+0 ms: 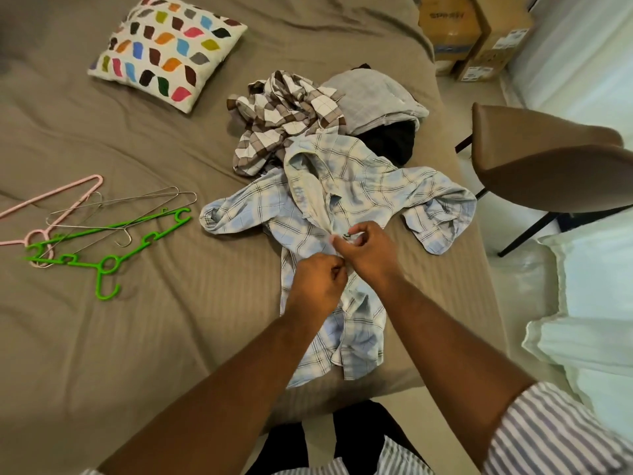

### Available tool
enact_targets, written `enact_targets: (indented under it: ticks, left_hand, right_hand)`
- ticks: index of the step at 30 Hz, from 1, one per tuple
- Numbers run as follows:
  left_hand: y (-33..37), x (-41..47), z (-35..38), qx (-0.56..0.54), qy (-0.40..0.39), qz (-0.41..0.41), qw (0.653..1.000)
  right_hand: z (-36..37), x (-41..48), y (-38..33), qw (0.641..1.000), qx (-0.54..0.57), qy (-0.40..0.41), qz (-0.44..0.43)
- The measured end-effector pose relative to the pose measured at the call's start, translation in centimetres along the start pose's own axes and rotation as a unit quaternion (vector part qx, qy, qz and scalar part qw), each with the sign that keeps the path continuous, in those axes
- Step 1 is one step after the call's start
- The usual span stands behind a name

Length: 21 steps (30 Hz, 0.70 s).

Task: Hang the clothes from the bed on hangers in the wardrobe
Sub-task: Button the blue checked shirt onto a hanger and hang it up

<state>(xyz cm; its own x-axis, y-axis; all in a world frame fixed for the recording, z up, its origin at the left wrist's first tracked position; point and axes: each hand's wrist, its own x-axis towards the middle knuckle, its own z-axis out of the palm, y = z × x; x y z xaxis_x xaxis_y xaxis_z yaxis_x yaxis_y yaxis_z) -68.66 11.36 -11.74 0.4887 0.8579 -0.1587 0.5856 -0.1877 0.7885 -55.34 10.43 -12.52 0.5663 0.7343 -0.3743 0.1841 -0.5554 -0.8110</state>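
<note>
I see a patterned pillow (164, 49) at upper left, cardboard boxes (479, 32) grouped in the top right corner, and a brown chair (548, 159) on black legs below them.

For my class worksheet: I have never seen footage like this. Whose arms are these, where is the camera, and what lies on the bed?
No machine here: a person wears a camera on the head, looking down at their own arms. The left hand and right hand each pinch the front of a blue checked shirt spread on the bed; that is their grip. Behind it lie a brown checked shirt and a grey garment. Plastic and wire hangers and a patterned pillow lie to the left.
</note>
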Motion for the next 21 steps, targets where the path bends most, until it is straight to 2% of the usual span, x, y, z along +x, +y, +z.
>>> enact_targets:
  ticks: [4, 6, 8, 9, 11, 13, 16, 21]
  left_hand:
    - [-0.9, -0.8, 0.9, 0.053, -0.017, 0.043, 0.998]
    - [-1.0, -1.3, 1.0, 0.047, -0.017, 0.039, 0.998]
    - [-0.9, -1.7, 0.7, -0.023, -0.013, 0.003, 1.000]
    - [-0.8, -1.8, 0.5, -0.079, -0.017, -0.033, 0.996]
    - [-0.9, -1.5, 0.3, -0.174, -0.018, -0.117, 0.978]
    - [-1.5, -0.8, 0.2, -0.216, 0.006, -0.185, 0.959]
    - [-1.8, 0.3, 0.2, -0.222, 0.045, -0.220, 0.949]
    - [-2.0, 1.0, 0.6, -0.202, 0.034, -0.225, 0.952]
  right_hand:
    - [0.5, 1.5, -0.4, 0.978, -0.192, -0.084, 0.016]
    - [0.5, 1.5, -0.2, 0.973, -0.210, -0.099, 0.011]
    - [0.5, 1.4, 0.7, 0.985, -0.148, -0.085, 0.027]
    - [0.4, 1.2, 1.2, 0.992, -0.081, -0.079, 0.050]
    - [0.3, 0.5, 2.0, 0.991, 0.035, -0.083, 0.098]
    - [0.1, -0.3, 2.6, 0.985, 0.083, -0.097, 0.113]
    - [-0.1, -1.4, 2.8, 0.986, 0.102, -0.097, 0.091]
    - [-0.3, -2.1, 3.2, 0.987, 0.118, -0.094, 0.058]
